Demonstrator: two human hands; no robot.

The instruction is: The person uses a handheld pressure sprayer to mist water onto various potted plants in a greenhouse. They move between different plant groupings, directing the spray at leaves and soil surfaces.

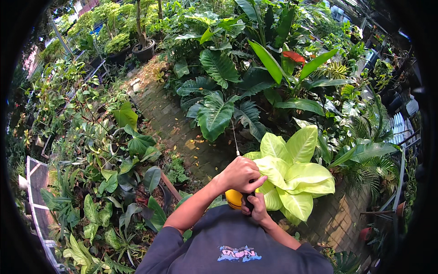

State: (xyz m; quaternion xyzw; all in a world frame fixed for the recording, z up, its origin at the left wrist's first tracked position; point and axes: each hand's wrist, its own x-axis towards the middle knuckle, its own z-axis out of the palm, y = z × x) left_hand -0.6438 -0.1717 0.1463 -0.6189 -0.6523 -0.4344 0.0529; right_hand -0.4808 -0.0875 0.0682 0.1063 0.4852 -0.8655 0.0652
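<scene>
Just in front of my dark shirt, both my hands are on what looks like a hand sprayer, with a rounded yellow body [233, 198] and black parts. My left hand [240, 174] is closed in a fist over its upper part, thumb toward the right. A thin metal wand [234, 137] sticks out beyond that fist, pointing away from me into dark foliage. Lower and to the right, my right hand [257, 208] wraps its fingers round a black grip [248, 202]. My fingers hide much of the sprayer. Close by on the right spreads a pale yellow-green broad-leaved plant [292, 171].
A brick path [159, 109] runs between dense plantings. Large dark-green ribbed leaves [215, 114] overhang it ahead. Mixed foliage crowds the left, with a mesh-panelled frame [39, 205] at the edge. A potted tree [144, 49] stands at far left; a metal rail [401, 178] is at right.
</scene>
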